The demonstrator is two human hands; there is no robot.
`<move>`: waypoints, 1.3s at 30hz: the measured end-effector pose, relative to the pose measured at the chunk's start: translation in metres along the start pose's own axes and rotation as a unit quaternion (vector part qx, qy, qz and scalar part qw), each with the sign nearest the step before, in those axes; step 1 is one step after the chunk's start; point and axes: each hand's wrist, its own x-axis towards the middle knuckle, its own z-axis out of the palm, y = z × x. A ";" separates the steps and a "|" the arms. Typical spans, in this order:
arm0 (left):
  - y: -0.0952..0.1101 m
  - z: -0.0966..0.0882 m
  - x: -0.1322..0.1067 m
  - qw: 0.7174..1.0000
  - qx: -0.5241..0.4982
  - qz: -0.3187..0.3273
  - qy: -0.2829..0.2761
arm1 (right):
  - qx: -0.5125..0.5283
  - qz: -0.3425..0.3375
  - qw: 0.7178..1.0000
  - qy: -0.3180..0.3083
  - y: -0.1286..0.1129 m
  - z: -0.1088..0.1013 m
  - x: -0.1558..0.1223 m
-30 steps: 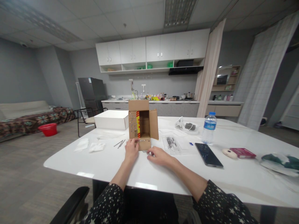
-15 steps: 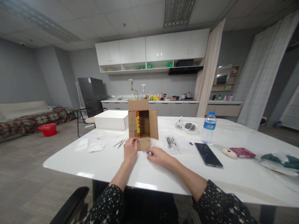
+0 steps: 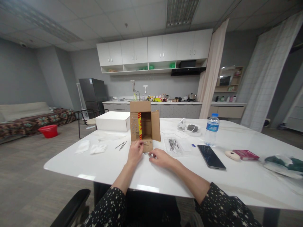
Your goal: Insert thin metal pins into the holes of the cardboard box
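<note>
An upright cardboard box (image 3: 155, 126) stands open towards me with its flaps folded out. Over its lower flap (image 3: 148, 148), the fingers of my left hand (image 3: 135, 152) are closed in a pinch; what they hold is too small to name. A thin dark sliver shows beside those fingertips. My right hand (image 3: 162, 157) rests on the table just right of the flap, thumb and fingers curled together, with anything in them hidden. Short thin metal pieces (image 3: 146, 153) lie at the flap's front edge, by the right fingertips. Small shiny bits dot the box's left flap (image 3: 134, 127).
Left of the box are thin metal rods (image 3: 122, 145), white tissues (image 3: 98, 149) and a white box (image 3: 112, 121). To the right lie a clear plastic bag of dark small parts (image 3: 174, 145), a phone (image 3: 211, 157), a water bottle (image 3: 212, 129) and a maroon box (image 3: 246, 154).
My left hand has shifted slightly right along the lower flap, and a thin dark sliver now shows by its fingertips. My right hand has stayed almost in place.
</note>
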 end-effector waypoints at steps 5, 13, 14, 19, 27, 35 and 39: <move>-0.004 0.004 -0.001 0.998 -0.004 -0.019 -0.051 | -0.002 0.000 1.000 -0.003 -0.004 -0.002 -0.001; 0.000 0.004 -0.002 0.994 0.040 -0.010 -0.106 | 0.002 -0.001 1.000 0.000 -0.006 -0.004 -0.001; 0.001 0.004 -0.002 0.993 0.042 -0.010 -0.108 | 0.003 0.000 1.000 -0.001 -0.006 -0.004 -0.001; 0.003 0.002 -0.002 0.992 0.047 -0.008 -0.115 | 0.007 0.002 1.000 -0.004 -0.007 -0.005 -0.001; 0.003 0.002 -0.002 0.992 0.040 -0.005 -0.119 | -0.001 -0.001 1.000 -0.003 -0.007 -0.005 -0.001; 0.001 0.004 -0.003 0.993 0.045 -0.008 -0.113 | -0.002 -0.002 1.000 -0.003 -0.006 -0.004 -0.001; 0.001 0.003 -0.003 0.994 0.054 -0.027 -0.087 | 0.000 -0.001 1.000 -0.005 -0.006 -0.004 -0.001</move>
